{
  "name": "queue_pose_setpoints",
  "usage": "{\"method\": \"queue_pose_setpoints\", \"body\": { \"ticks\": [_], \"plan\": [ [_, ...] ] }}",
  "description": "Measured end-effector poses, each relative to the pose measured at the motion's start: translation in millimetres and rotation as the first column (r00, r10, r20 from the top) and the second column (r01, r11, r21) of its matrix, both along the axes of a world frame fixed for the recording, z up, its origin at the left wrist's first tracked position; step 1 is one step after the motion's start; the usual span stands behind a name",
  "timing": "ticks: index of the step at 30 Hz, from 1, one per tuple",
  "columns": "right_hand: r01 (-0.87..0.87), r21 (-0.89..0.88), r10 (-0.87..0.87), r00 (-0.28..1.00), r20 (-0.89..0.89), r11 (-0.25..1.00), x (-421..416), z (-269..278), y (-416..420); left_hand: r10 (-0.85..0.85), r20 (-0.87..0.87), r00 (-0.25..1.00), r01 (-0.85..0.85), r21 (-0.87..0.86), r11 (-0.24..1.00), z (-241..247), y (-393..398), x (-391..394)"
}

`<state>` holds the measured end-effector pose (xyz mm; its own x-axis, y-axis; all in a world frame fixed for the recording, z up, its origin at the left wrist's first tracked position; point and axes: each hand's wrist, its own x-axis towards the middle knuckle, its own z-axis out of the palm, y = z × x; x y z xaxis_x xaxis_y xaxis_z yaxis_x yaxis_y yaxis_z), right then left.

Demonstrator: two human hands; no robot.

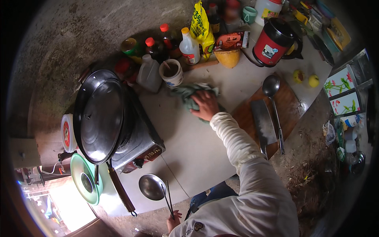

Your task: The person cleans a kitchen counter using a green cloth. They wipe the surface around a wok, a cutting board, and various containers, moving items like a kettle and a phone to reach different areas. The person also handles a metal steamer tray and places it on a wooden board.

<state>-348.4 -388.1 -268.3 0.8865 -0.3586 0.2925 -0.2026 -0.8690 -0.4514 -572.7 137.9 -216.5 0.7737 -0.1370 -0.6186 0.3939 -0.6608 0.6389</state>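
Note:
My right hand [205, 103] presses on a crumpled green cloth [191, 91], which lies on the pale tiled countertop [189, 154]. Just beyond the cloth stands a white cup-like pot [171, 78] with a stick in it. Low in the view, by the counter's front edge, my left hand [174, 219] grips a pair of dark chopsticks [168, 200]. Their tips reach over the rim of a small metal bowl [149, 188]. To the right of my sleeve, a cleaver [263, 123] and a metal ladle [271, 87] rest on a wooden cutting board [287, 97].
A lidded wok [102, 118] sits on a gas stove [139, 151], its handle [121, 189] jutting toward the front edge. Green basins [78, 177] are beside it. Along the wall stand bottles [189, 49], a yellow bag [202, 29] and a red kettle [272, 43]. Two yellow-green fruits [313, 80] lie right.

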Motion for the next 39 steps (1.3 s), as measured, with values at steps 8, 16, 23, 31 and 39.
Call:
{"method": "queue_pose_setpoints", "body": {
  "ticks": [8, 16, 23, 31, 39],
  "plan": [
    [0.05, -0.172, -0.059, 0.997, -0.049, 0.984, 31, -12, -67, -0.106, -0.003, 0.994, 0.106, 0.051, 0.993, 0, -13, 10],
    [0.47, -0.185, -0.488, 0.87, -0.067, 0.863, 26, -4, -77, 0.053, -0.179, 0.983, -0.06, -0.033, 0.998, -17, 12, 7],
    [0.424, -0.126, -0.442, 0.85, -0.288, 0.897, -6, 19, -79, -0.003, -0.247, 0.969, 0.002, -0.004, 1.0, -13, 0, 9],
    [0.512, 0.017, -0.481, 0.817, -0.319, 0.859, -17, 5, -55, -0.125, -0.144, 0.982, 0.121, -0.036, 0.992, -17, 11, 10],
    [0.358, 0.161, -0.323, 0.924, -0.207, 0.92, -78, 2, 83, -0.223, 0.014, 0.975, 0.224, -0.065, 0.972, -9, -14, 6]
  ]
}}
